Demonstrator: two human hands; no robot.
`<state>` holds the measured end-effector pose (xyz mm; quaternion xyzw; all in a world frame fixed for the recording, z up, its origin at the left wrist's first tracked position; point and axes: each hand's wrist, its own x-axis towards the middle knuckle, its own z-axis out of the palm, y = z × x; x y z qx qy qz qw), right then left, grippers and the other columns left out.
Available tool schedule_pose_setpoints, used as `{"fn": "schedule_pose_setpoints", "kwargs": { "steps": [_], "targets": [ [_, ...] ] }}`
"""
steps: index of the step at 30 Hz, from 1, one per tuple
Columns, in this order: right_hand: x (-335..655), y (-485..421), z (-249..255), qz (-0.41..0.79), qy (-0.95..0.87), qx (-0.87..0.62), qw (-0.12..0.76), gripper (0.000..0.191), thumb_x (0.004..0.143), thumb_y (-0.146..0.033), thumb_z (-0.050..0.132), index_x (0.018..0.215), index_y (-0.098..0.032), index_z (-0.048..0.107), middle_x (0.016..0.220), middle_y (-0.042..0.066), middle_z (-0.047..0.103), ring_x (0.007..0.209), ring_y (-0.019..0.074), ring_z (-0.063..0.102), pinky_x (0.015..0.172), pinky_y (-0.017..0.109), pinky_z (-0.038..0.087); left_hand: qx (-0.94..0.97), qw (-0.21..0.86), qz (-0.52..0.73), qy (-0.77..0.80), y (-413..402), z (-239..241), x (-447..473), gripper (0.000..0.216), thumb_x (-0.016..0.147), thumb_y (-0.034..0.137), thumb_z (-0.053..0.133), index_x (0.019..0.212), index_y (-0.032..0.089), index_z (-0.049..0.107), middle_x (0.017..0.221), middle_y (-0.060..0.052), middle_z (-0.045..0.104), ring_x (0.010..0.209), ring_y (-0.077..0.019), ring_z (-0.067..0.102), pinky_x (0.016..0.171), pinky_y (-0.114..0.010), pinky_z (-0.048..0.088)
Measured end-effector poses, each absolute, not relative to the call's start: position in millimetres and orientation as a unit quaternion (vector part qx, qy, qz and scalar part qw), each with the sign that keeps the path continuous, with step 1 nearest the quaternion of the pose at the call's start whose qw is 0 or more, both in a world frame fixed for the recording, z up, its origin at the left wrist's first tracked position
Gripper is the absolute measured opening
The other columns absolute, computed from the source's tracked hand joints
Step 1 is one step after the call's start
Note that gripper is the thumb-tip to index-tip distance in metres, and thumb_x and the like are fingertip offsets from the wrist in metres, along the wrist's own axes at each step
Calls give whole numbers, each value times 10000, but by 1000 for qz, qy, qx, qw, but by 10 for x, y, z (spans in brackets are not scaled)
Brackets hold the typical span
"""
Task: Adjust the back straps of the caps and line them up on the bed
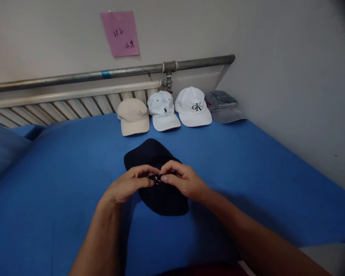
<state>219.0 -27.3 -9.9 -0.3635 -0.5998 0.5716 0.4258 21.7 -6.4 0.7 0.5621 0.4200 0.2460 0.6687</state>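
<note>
A smooth blue surface (74, 172), whether bed or bench I cannot tell, fills most of the view. Toward its far edge sits a beige cap (133, 117), brim facing the person. To the right of the beige cap, in a row, come a pale blue cap (162, 109), a white cap (192, 100) with dark letters, and, farthest from it, a grey cap (225, 105). Behind the beige cap and off to its left runs a cream radiator (74, 105); above that is a metal pipe (138, 70) with a band of blue tape (105, 74). Higher still over the beige cap, a pink paper (120, 34) with handwriting hangs on the pale wall (189, 30).

The black cap (161, 197) is nearer the person than the beige cap and a little to its right. What looks like its brim (143, 153) points away and leftward, toward the beige cap; the crown comes back toward the person, so the long axis slants from far left to near right. The left hand (126, 182) and right hand (186, 182) each pinch the black cap's strap between thumb and fingers, with a small metal buckle (156, 179) showing between them.
</note>
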Motion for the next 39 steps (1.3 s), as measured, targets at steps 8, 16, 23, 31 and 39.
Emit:
{"fn": "schedule_pose_setpoints", "kwargs": {
  "steps": [8, 16, 23, 31, 39],
  "targets": [
    [2219, -274, -129, 507, -634, -366, 455, 53, 835, -234, 599, 853, -213, 644, 824, 2, 671, 807, 135, 615, 794, 300, 472, 406, 734, 346, 419, -25, -2, 244, 318, 646, 188, 802, 958, 179, 742, 822, -14, 709, 755, -106, 619, 732, -199, 459],
    [2178, -262, -190, 286, -720, -356, 522, 118, 810, -125, 609, 842, -222, 667, 749, 0, 667, 790, 145, 595, 768, 306, 478, 378, 727, 376, 432, -42, 26, 325, 340, 552, 148, 850, 877, 154, 751, 743, 5, 681, 692, -67, 602, 664, -137, 459],
    [2172, -279, -160, 226, -741, -374, 511, 124, 785, -101, 597, 801, -218, 635, 725, -2, 645, 765, 151, 578, 747, 311, 480, 374, 714, 382, 451, -52, 30, 347, 337, 534, 142, 852, 855, 155, 749, 728, 14, 665, 682, -54, 589, 651, -121, 449],
    [2172, -271, -156, 232, -742, -373, 506, 129, 769, -85, 578, 746, -209, 607, 708, -7, 634, 751, 144, 562, 732, 298, 470, 378, 707, 384, 458, -47, 7, 360, 352, 536, 147, 846, 874, 159, 745, 728, 12, 665, 679, -54, 583, 648, -126, 444],
    [2175, -265, -152, 192, -771, -359, 489, 137, 775, -71, 558, 749, -202, 589, 710, -4, 626, 739, 144, 546, 746, 311, 455, 373, 706, 388, 461, -71, 49, 393, 345, 536, 130, 845, 861, 155, 732, 678, 30, 636, 630, -44, 557, 594, -126, 421]
  ]
}}
